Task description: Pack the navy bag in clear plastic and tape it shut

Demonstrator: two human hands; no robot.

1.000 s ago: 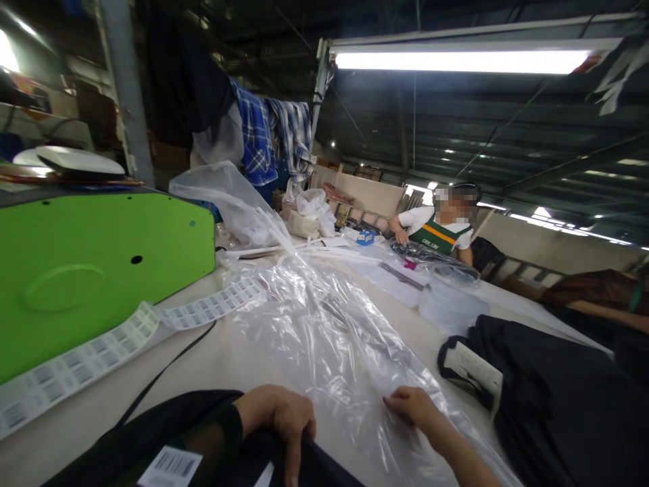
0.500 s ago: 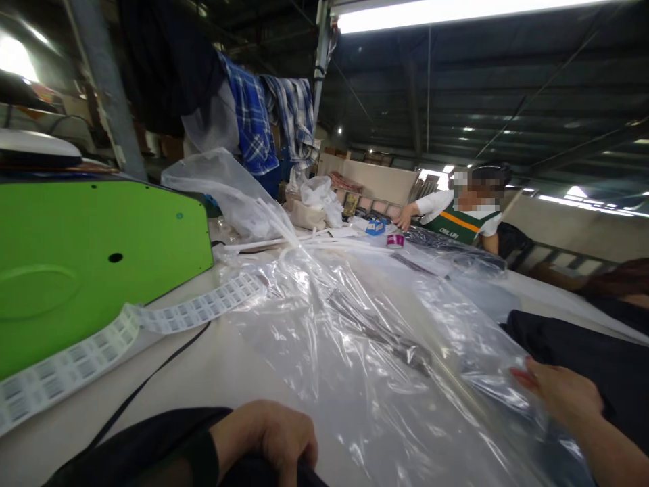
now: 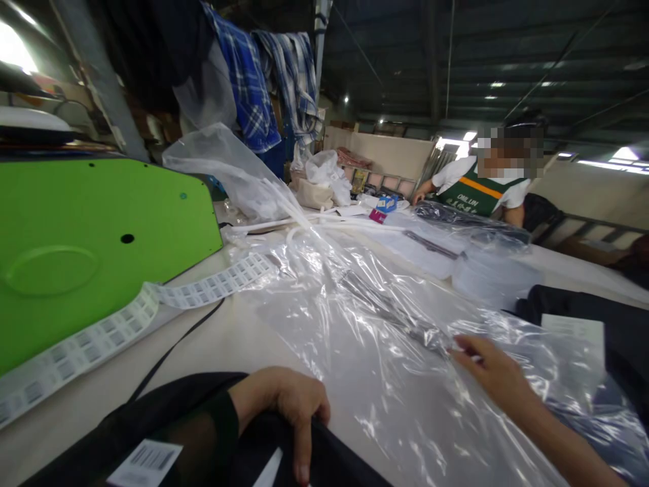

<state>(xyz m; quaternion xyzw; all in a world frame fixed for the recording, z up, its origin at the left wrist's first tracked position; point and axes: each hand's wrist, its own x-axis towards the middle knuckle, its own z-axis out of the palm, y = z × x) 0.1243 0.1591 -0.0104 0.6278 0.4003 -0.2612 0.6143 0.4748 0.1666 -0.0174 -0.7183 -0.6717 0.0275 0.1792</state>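
Observation:
My left hand point(image 3: 291, 402) rests over a black garment point(image 3: 349, 460) at the bottom edge of the view. Its fingers curl down onto the fabric, with one digit pointing towards me; part of the grip is hidden. Close to it are a white barcode label point(image 3: 145, 463) and a narrow white piece point(image 3: 268, 469). My right hand point(image 3: 489, 368) pinches clear plastic film at the edge of a bunched fold. That plastic bag point(image 3: 375, 379) spreads, shiny and wrinkled, across the table.
A green machine point(image 3: 101, 230) stands left, a strip of barcode labels point(image 3: 218, 281) beside it. A bagged dark garment with a white card point(image 3: 572, 338) lies right. Across the table point(image 3: 116, 375) stands a co-worker in a green apron point(image 3: 469, 193). Plaid shirts point(image 3: 248, 81) hang behind.
My right hand has moved left and inward from the right side, to the fold in the plastic. A white card and barcode label now show. My left hand stays on the black garment.

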